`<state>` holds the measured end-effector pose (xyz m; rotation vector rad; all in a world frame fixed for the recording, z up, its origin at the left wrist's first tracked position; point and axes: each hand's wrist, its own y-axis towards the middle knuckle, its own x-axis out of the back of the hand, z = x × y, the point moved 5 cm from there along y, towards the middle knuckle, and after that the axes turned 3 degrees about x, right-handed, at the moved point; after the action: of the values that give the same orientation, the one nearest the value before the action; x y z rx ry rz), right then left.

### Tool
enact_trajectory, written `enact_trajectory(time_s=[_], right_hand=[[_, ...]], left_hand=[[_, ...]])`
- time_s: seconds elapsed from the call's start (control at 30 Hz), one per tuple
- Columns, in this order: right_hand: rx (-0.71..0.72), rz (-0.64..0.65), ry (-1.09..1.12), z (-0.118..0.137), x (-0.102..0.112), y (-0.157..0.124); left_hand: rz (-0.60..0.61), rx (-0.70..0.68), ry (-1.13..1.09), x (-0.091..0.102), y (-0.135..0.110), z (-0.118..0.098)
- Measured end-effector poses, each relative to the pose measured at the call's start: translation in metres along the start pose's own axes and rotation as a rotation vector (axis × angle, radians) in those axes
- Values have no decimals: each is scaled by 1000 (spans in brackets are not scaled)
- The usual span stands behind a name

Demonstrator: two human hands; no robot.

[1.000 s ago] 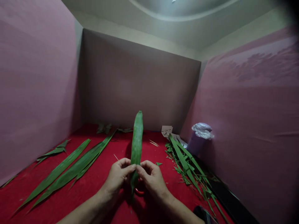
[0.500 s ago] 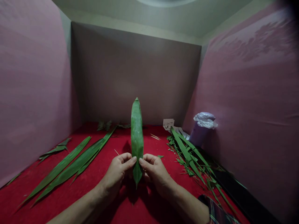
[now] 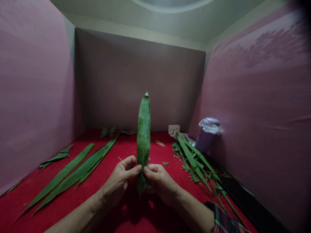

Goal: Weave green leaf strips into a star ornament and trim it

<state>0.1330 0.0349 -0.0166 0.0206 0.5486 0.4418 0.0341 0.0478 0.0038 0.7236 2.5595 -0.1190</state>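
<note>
A long green leaf (image 3: 144,132) stands upright in front of me, its pale blunt end at the top and its pointed end hanging below my thumbs. My left hand (image 3: 125,174) pinches its left edge near the lower part, thumb on the near face. On the opposite edge my right hand (image 3: 159,179) grips it the same way, with the thumb close to the midline. The fingers behind the leaf are mostly hidden. Below the hands lies the red cloth (image 3: 102,210), darkened by their shadow.
Several long leaves (image 3: 75,173) lie to the left. Cut leaves and scraps (image 3: 194,161) are heaped at the right, beside a purple container (image 3: 206,137) topped with clear plastic. Thin wooden sticks (image 3: 159,143) and a small white card (image 3: 174,129) lie farther back. Pink panels (image 3: 31,87) flank both sides.
The leaf's top has risen and shifted slightly right, and the leaf leans a little. Its lower tip has turned darker and less visible. Both hands keep their pinch.
</note>
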Motion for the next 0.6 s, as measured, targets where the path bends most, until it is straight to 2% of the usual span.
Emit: enact_trajectory(time_s=[0.17, 0.3, 0.37, 0.5, 0.6], right_hand=[[-11, 40, -6, 1, -3, -1], [-23, 23, -106, -1, -2, -1], [-11, -39, -194, -2, 2, 0], [112, -278, -345, 6, 12, 2], [178, -336, -355, 12, 13, 3]], left_hand=[[77, 39, -63, -6, -4, -4], [47, 79, -97, -3, -4, -4], [1, 62, -54, 1, -2, -6], [-131, 13, 74, 10, 0, -9], [-155, 42, 124, 12, 1, -4]])
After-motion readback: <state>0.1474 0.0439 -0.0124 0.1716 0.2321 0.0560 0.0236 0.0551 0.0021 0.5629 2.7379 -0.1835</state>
